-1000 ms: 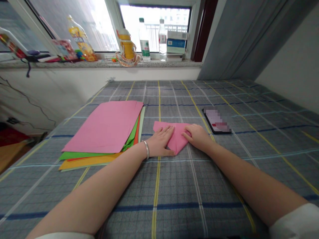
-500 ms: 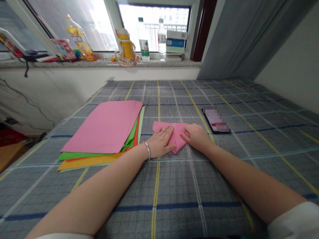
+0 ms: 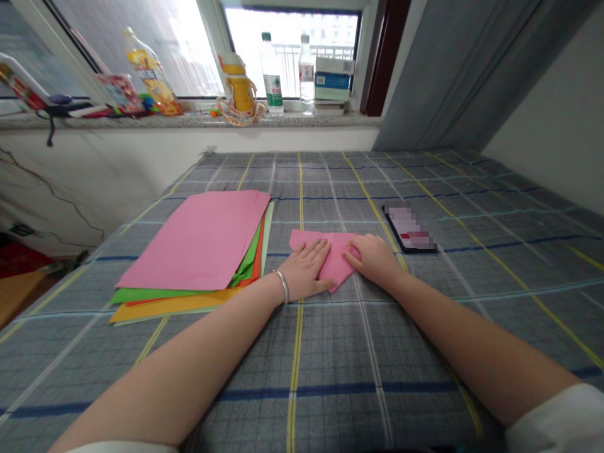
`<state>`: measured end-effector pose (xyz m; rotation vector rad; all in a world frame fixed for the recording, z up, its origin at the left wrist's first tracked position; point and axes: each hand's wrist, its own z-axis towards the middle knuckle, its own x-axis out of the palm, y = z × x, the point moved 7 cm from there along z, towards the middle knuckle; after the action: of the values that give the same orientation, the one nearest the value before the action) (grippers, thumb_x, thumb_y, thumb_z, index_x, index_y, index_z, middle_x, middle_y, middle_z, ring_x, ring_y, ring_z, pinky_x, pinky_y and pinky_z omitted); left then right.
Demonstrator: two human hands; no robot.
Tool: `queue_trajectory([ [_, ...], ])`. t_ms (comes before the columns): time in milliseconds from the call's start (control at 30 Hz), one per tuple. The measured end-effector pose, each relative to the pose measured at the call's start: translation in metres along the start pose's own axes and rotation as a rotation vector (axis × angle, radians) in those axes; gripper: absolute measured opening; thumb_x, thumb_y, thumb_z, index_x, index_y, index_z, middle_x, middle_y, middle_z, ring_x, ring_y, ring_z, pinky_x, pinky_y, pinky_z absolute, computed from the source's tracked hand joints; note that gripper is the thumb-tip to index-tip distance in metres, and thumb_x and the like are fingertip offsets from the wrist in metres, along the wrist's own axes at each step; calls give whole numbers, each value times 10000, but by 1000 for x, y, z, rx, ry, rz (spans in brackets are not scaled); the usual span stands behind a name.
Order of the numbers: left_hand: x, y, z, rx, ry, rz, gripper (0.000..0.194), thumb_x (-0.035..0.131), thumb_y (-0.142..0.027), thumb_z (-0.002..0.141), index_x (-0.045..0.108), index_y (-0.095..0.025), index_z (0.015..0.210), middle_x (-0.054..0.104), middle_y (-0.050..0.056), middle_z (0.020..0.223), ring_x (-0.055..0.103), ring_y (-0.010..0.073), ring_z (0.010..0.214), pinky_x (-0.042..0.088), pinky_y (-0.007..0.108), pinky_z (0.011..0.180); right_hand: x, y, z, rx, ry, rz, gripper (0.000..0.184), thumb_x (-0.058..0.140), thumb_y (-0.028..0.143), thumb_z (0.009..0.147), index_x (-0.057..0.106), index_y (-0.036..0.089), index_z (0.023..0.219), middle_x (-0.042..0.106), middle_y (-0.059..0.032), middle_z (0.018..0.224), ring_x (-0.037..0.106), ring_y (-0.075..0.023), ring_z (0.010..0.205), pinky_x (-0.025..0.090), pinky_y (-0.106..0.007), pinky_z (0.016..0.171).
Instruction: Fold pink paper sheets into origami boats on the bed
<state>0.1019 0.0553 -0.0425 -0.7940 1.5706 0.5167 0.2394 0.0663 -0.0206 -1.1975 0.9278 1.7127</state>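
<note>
Quietly, across a grey plaid cloth (image 3: 255,352), you work beside a stack of coloured paper (image 3: 198,239), its top sheet pink. The folded pink paper (image 3: 337,261) lies to the right of the stack, a little apart from it, one point turned towards you. Your left hand (image 3: 306,270), the nearer to the stack, is flat and unclenched on it; your right hand (image 3: 377,259), on the side away from the stack, curls at the edge, though whether its fingertips pinch cannot be told. The phone (image 3: 409,229) sits farther right of the stack, a silver bracelet (image 3: 283,287) on your stack-side wrist. Uneven pressure could skew a crease, soft cloth could blur it, and a tug from the curled fingers could wrinkle or shift the layers.
</note>
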Motion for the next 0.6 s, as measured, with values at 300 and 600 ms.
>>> queue_trajectory([
  [300,-1,-2,0,-8,5,27,768,246,-562,929,127,-63,1501,94,155,1574,53,256,1466,80,439,1176,1,0,0,7,6,-20,242,490,363,901,636,171,896,690,-87,938,563,-229,864,345,-328,764],
  [600,2,-1,-1,-7,23,10,902,328,-646,869,100,-45,1501,39,163,1571,25,255,1467,64,449,1180,-1,1,0,17,10,-25,221,500,356,900,616,171,874,687,-79,937,565,-231,875,344,-324,767],
])
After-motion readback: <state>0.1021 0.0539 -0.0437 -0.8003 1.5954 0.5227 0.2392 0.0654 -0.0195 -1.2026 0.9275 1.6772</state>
